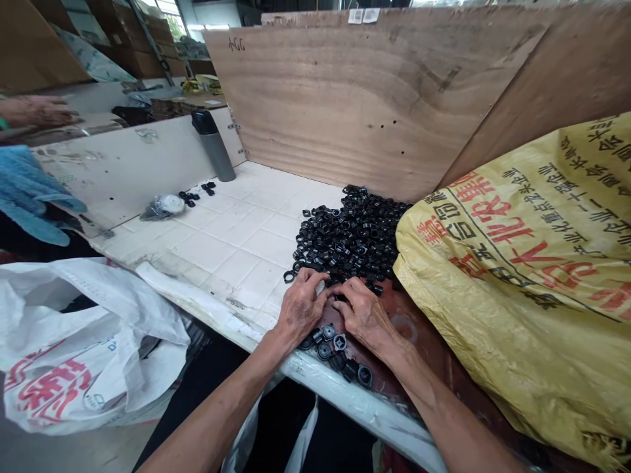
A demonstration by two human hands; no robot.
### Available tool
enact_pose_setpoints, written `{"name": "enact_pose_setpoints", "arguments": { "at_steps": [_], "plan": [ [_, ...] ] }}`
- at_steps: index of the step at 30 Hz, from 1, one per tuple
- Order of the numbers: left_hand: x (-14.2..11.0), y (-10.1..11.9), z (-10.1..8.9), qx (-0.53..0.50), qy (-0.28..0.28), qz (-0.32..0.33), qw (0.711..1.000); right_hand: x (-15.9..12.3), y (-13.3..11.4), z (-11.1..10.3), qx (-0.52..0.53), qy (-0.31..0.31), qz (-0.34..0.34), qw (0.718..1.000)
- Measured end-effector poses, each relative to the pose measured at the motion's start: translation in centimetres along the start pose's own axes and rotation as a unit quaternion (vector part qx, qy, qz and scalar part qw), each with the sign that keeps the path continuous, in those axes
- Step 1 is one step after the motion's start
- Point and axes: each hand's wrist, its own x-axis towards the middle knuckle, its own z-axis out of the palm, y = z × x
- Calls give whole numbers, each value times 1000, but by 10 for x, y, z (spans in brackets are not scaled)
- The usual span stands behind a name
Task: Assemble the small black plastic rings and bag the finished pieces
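Observation:
My left hand point(302, 303) and my right hand point(363, 310) meet at the near edge of a heap of small black plastic rings point(345, 236). The fingers of both hands are curled in a pinch, with the fingertips close together. Something small and dark shows between them, but the fingers cover most of it. Just below my hands, several round black plastic caps point(340, 341) with spoked faces lie along the table's front edge. A single black ring point(288, 277) sits at the heap's left side.
A yellow woven sack point(493, 263) bulges over the right side of the white tiled table point(231, 230). Wooden boards point(355, 98) wall the back. A grey bottle point(215, 148) and a small plastic bag point(162, 207) stand far left. A white bag point(89, 341) hangs left; another person's hand point(39, 110) shows beyond.

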Motion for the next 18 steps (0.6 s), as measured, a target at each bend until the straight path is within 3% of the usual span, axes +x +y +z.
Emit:
{"name": "enact_pose_setpoints", "arguments": {
  "at_steps": [5,8,14,18],
  "plan": [
    [-1,3,-1,29,-40,17,999,-2,3,-1,-23,4,25,999],
    [-2,3,-1,36,-35,9,999,-3,2,-1,-24,8,36,999],
    [-2,2,1,0,-57,54,997,-2,-1,-4,-8,-16,31,999],
    [-1,2,-2,-33,-64,36,997,-3,0,-10,48,-4,63,997]
  ]
}}
